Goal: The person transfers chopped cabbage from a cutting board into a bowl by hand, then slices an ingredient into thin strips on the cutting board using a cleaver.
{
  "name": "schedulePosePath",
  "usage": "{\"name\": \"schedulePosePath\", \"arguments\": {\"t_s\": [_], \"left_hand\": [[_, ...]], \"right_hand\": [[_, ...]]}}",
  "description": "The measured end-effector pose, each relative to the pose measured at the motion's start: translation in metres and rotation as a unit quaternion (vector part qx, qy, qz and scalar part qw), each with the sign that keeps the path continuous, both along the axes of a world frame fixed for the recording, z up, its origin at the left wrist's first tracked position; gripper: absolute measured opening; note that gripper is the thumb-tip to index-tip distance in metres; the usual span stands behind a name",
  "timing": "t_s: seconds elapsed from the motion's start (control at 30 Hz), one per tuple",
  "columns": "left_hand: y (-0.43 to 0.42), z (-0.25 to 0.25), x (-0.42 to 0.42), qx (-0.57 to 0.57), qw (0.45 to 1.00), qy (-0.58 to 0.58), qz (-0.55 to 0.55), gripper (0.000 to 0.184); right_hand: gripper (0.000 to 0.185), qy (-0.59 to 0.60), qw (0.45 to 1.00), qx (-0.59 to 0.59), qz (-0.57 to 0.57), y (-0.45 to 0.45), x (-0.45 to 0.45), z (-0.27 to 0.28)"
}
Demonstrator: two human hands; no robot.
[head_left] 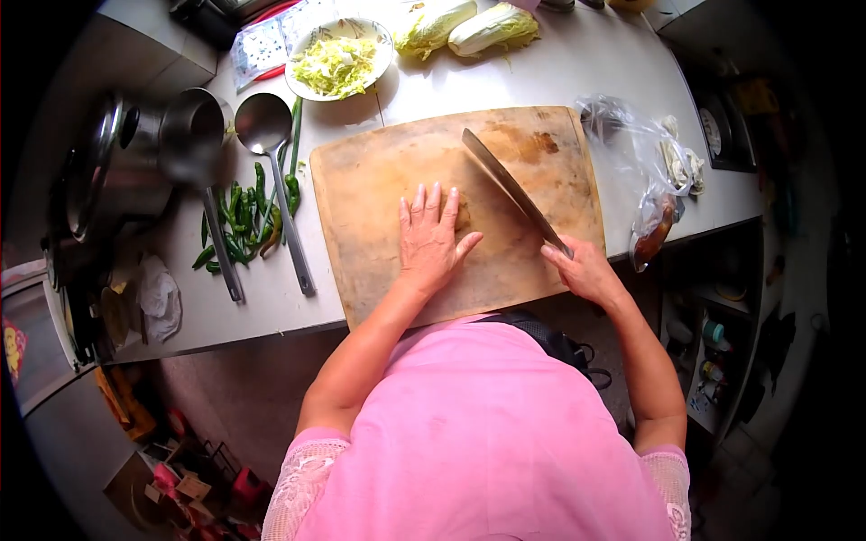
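My left hand [428, 239] lies on the wooden cutting board [361, 180], palm down, its fingers stretched out and the thumb apart. A small brownish shape [463, 216] shows beside the index finger; I cannot tell whether it is a piece of food or a mark on the wood. At the board's right front, my right hand [586, 270] is closed round the handle of a kitchen knife [511, 187]. The blade is seen nearly edge-on and slants away to the upper left over the board. Its tip points toward the far edge.
Green chili peppers [239, 221], a ladle [194, 135] and a wide metal scoop [263, 122] lie left of the board. Behind it are a bowl of shredded cabbage [334, 68] and napa cabbages [492, 30]. A plastic bag [631, 135] sits to the right.
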State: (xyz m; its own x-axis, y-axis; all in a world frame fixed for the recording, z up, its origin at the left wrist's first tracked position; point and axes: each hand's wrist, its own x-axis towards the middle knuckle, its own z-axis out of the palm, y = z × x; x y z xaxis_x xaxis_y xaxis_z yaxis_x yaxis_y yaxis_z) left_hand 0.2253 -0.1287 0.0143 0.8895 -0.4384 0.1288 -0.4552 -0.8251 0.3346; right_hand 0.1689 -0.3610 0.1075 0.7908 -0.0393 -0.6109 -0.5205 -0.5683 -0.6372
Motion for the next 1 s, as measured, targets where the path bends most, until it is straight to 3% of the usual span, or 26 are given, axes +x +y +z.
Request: {"name": "schedulePosePath", "arguments": {"t_s": [0.13, 0.2, 0.27, 0.37, 0.5, 0.7, 0.87, 1.0], "left_hand": [[0.025, 0.01, -0.004, -0.047, 0.999, -0.006, 0.02, 0.085], [0.042, 0.0, -0.007, -0.123, 0.99, 0.031, 0.058, 0.091], [0.046, 0.001, -0.012, -0.1, 0.993, 0.033, 0.044, 0.097], [0.035, -0.006, -0.022, 0.024, 0.999, 0.022, -0.007, 0.098], [0.03, -0.01, -0.023, 0.052, 0.999, 0.008, 0.008, 0.097], [-0.003, 0.015, -0.006, -0.037, 0.998, -0.015, 0.054, 0.09], [-0.013, 0.002, 0.01, -0.018, 0.996, -0.044, 0.077, 0.055], [-0.006, 0.0, 0.009, -0.058, 0.995, -0.061, 0.062, 0.043]], "right_hand": [[0.029, 0.013, 1.0, 0.015, -0.008, -0.003, -0.001, -0.001], [0.03, -0.007, 1.0, 0.026, -0.001, -0.007, -0.003, -0.009], [0.031, -0.003, 0.999, 0.035, -0.001, -0.008, -0.002, -0.01], [0.033, 0.023, 0.999, 0.042, 0.001, -0.009, 0.003, -0.004], [0.035, 0.075, 0.995, 0.058, -0.009, -0.017, 0.007, 0.001], [0.03, 0.064, 0.99, 0.119, -0.044, -0.02, -0.001, -0.01], [0.033, 0.074, 0.991, 0.108, -0.032, -0.019, 0.002, -0.003], [0.032, 0.074, 0.992, 0.099, -0.031, -0.019, 0.001, -0.004]]}}
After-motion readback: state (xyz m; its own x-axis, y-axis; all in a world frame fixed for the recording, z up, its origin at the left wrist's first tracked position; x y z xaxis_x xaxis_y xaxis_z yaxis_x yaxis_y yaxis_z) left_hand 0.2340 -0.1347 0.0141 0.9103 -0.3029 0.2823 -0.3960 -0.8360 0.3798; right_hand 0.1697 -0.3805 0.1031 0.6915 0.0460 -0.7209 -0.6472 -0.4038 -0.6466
